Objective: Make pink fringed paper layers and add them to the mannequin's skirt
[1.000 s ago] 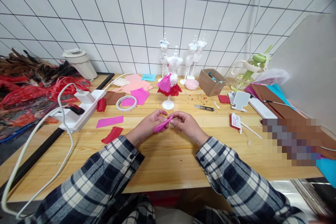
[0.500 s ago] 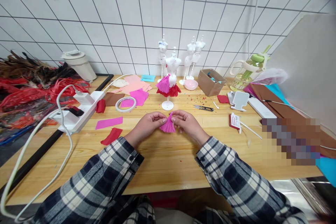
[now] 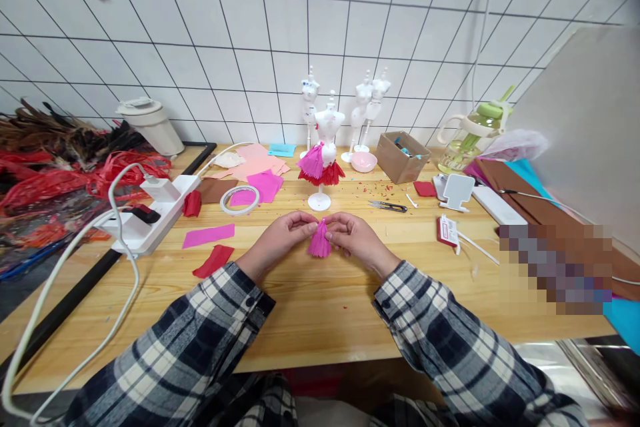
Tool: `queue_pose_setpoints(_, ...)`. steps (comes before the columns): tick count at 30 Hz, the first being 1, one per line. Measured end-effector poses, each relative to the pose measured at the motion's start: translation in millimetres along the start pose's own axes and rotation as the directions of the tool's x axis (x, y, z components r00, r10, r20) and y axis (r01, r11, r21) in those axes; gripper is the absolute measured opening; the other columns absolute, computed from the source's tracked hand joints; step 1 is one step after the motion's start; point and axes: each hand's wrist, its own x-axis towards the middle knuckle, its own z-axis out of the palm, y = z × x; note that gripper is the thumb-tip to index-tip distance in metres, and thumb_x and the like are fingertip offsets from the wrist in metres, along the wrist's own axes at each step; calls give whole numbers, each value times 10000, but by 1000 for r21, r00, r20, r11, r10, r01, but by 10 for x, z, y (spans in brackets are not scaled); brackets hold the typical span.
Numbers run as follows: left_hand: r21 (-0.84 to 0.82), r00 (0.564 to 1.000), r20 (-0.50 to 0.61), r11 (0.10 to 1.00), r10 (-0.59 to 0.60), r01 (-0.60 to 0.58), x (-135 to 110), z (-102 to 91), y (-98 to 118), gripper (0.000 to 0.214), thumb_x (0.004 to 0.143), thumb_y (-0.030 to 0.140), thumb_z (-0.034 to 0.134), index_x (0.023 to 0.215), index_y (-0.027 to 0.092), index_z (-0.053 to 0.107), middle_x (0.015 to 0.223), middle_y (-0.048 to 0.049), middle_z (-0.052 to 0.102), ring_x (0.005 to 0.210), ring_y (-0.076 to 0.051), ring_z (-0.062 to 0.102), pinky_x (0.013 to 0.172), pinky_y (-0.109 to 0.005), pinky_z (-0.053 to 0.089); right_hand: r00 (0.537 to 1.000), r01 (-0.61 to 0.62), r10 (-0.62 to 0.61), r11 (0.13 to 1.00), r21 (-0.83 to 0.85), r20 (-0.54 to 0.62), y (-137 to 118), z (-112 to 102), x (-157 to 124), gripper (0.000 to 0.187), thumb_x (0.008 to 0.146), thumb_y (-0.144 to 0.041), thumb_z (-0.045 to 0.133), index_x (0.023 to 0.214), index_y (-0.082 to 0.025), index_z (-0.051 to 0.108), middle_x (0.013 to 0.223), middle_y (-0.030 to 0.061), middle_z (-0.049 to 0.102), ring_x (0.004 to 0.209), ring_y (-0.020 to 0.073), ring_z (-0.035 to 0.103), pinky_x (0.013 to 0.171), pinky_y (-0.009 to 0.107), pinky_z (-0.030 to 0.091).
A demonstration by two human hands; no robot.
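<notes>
A pleated piece of pink crepe paper [image 3: 319,244], gathered narrow at the top and fanned out below, hangs between my hands above the table. My left hand [image 3: 289,238] pinches its upper left side, and my right hand [image 3: 356,237] grips the upper right side with thumb and fingers. Just behind them stands a small white mannequin [image 3: 329,121] on a round base. It wears a red ruffled paper skirt [image 3: 334,175] with a pink pleated piece [image 3: 312,161] over its left side.
Left lie a pink strip [image 3: 209,235], red paper [image 3: 214,261], a tape roll [image 3: 240,200] and a power strip [image 3: 160,213] with cables. Thread snips [image 3: 388,205], a pink bowl [image 3: 364,161] and a cardboard box [image 3: 403,156] sit right of the mannequin. More mannequins [image 3: 363,110] stand by the wall.
The pink pleated paper has drawn in narrower and hangs slightly lower between my fingers. Both hands stay in nearly the same place.
</notes>
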Motion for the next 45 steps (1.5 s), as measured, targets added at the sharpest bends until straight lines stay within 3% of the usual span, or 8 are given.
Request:
queue_pose_setpoints(4,-7,998,-12,998,-69,69,-13,10,5,381,628,369,852,891,141,697,857,-38,693,773,-161,611,775,-295,447,999,37,-37,998,-57,-1,-3,-13,1,386,675,-339,769,944,-215,522,659,-54,643,496,88,515,395,174,318)
queue_pose_setpoints(9,-235,993,89,967,-80,99,-53,41,20,360,681,376,824,902,155,646,859,-21,661,796,-149,609,777,-286,456,999,39,-37,995,-89,23,-10,-6,-6,363,685,-330,753,952,-204,542,671,-43,649,524,99,533,407,183,344)
queue_pose_setpoints(14,-138,991,69,982,-118,126,-36,36,-17,355,660,342,845,883,134,663,834,-30,680,739,-132,600,691,-243,427,999,20,-17,996,-88,31,-23,7,-19,363,675,-343,767,947,-197,576,681,-35,653,521,93,530,403,179,346)
queue_pose_setpoints(23,-328,980,118,925,-163,193,-64,29,12,286,664,252,850,857,131,675,813,-18,683,740,-122,625,744,-250,470,999,-21,18,999,47,50,-57,-30,-48,526,715,-371,756,1179,-170,612,508,-77,543,421,74,455,379,176,299)
queue_pose_setpoints(28,-369,981,99,910,-165,191,-53,35,15,291,664,238,847,865,132,665,835,-30,692,763,-134,648,768,-264,504,998,-32,30,999,42,62,-15,-25,-30,455,722,-443,766,1085,-189,658,660,-24,611,541,85,525,404,169,352)
queue_pose_setpoints(33,-419,988,10,896,-155,145,-30,33,16,378,582,216,889,862,143,646,748,13,663,638,-91,606,642,-213,499,990,-100,102,995,-23,95,18,-24,-22,393,646,-428,830,851,-174,612,630,-40,586,468,53,418,387,170,313)
queue_pose_setpoints(39,-291,990,49,946,-133,141,-41,58,-9,369,620,260,869,881,138,637,801,-10,682,705,-119,636,687,-240,499,997,-8,7,1000,23,77,-32,-12,-35,399,693,-449,792,952,-178,654,806,2,650,650,94,538,528,199,390)
queue_pose_setpoints(45,-89,984,96,983,-149,158,-25,95,-55,391,597,295,879,867,138,644,788,-13,680,721,-132,629,737,-277,484,1000,19,-17,997,77,-27,-5,15,12,389,567,-432,860,769,-173,651,718,-7,663,656,115,563,640,250,426)
